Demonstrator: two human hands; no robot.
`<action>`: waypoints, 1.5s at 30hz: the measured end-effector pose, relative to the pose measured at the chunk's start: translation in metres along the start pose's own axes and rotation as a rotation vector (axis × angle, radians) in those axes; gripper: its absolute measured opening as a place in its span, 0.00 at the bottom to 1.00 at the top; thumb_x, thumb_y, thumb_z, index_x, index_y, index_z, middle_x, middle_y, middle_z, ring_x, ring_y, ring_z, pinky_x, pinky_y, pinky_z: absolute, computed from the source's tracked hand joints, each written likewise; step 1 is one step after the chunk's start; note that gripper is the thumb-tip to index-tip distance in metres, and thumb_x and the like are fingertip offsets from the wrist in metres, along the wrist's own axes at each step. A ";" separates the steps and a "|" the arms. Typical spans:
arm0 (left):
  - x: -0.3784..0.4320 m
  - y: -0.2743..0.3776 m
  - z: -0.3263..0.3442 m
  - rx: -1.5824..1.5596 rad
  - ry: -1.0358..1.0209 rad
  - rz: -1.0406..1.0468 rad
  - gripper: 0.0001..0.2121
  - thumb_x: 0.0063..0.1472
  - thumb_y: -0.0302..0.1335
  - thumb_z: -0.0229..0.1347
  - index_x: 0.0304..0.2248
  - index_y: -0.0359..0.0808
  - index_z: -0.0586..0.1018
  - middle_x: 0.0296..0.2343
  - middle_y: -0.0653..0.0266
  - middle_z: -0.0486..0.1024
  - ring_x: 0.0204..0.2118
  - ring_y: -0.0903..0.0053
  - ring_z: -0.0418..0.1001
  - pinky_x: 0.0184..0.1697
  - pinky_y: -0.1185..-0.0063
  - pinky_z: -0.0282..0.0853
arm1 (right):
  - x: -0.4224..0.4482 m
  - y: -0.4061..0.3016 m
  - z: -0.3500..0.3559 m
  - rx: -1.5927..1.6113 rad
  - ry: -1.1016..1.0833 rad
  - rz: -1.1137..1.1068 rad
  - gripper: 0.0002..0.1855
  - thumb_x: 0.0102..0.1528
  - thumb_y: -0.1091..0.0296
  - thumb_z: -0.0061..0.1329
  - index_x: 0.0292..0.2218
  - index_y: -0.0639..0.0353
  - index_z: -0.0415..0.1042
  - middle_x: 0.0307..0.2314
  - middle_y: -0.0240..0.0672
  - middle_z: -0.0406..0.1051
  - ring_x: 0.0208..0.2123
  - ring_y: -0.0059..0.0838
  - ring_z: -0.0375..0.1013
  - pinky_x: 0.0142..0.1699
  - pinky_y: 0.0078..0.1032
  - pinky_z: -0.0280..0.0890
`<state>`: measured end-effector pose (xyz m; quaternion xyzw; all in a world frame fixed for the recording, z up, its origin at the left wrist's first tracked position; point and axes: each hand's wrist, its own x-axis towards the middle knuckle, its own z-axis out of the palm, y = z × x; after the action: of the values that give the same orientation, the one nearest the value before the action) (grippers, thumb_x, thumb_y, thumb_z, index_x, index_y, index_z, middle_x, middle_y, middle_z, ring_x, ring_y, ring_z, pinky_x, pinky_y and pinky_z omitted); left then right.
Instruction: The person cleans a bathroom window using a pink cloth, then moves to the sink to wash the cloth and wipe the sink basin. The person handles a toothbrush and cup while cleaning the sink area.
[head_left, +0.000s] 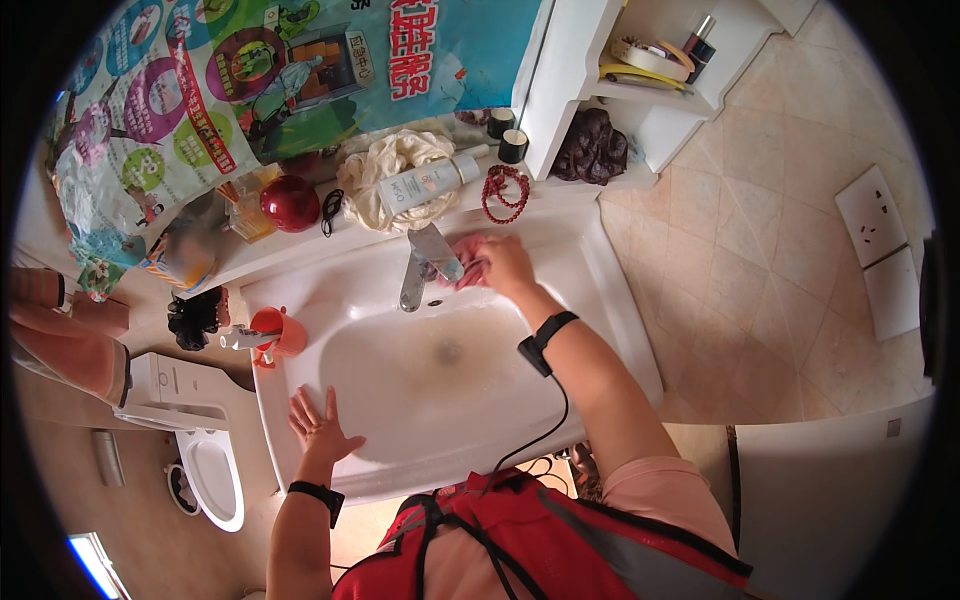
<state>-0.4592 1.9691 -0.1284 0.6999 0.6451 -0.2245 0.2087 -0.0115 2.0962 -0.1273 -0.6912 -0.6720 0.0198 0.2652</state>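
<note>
My right hand (508, 266) presses a pink cloth (469, 247) against the back ledge of a white washbasin (480, 442), just right of the chrome faucet (431, 262). Part of the cloth is hidden behind the faucet and my fingers. On the basin's left rim, my left hand (321, 427) rests flat with its fingers spread, holding nothing. Shallow cloudy water appears to cover the drain (448, 351). Beyond my left fingertips stands an orange cup (285, 330) with a white tube (244, 337) leaning in it.
Along the shelf behind the basin are a red ball-shaped object (289, 203), a cream cloth (390, 169), a squeeze tube (424, 184) and a red bead bracelet (505, 193). A printed plastic sheet (300, 75) hangs above. Left of the basin is a toilet (214, 480); side shelves (667, 112) stand right.
</note>
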 end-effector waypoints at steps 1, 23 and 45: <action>-0.002 0.000 -0.001 -0.003 0.003 -0.002 0.62 0.41 0.54 0.66 0.67 0.50 0.36 0.62 0.33 0.16 0.64 0.40 0.12 0.63 0.46 0.20 | 0.005 0.013 -0.010 -0.050 0.059 -0.016 0.06 0.46 0.73 0.51 0.28 0.51 0.78 0.38 0.28 0.75 0.42 0.43 0.69 0.44 0.37 0.70; 0.004 -0.004 0.006 -0.024 0.051 0.030 0.63 0.39 0.50 0.68 0.67 0.50 0.36 0.62 0.33 0.16 0.65 0.38 0.14 0.63 0.46 0.22 | -0.128 0.136 -0.096 -0.357 -0.107 0.162 0.11 0.47 0.68 0.54 0.35 0.54 0.75 0.37 0.43 0.73 0.39 0.52 0.72 0.42 0.43 0.67; 0.001 -0.008 -0.004 -0.041 -0.029 0.037 0.62 0.42 0.54 0.65 0.67 0.50 0.34 0.60 0.32 0.13 0.63 0.36 0.10 0.61 0.42 0.21 | -0.143 -0.065 -0.041 0.037 -0.635 0.107 0.18 0.49 0.68 0.55 0.44 0.45 0.77 0.41 0.37 0.73 0.43 0.48 0.72 0.47 0.39 0.70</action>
<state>-0.4669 1.9724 -0.1259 0.7040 0.6335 -0.2175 0.2361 -0.0687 1.9451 -0.1136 -0.6799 -0.6834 0.2605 0.0536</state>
